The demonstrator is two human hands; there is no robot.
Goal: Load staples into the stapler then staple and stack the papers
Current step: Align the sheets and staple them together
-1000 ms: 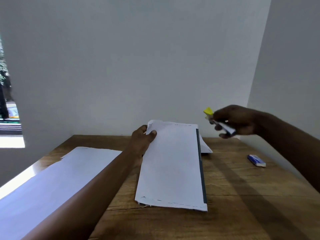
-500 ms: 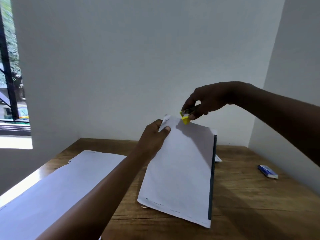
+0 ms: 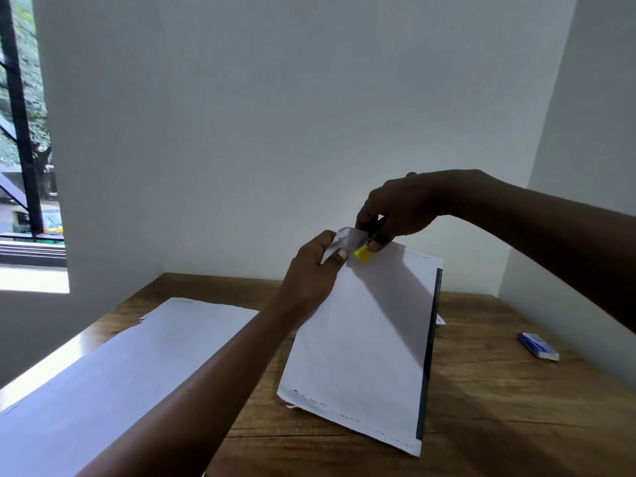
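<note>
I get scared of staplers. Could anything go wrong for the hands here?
Maybe. The left hand pinches the paper's curled corner right beside the yellow stapler held by the right hand, so a finger could get nipped. That corner looks crumpled, so the staple might go in crooked. The papers are lifted, only the near edge resting on the table, so the sheets could slip out of line.

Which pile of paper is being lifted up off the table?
The papers with the dark right edge, pinched at the top corner by the left hand. The other pile lies flat to the left.
</note>
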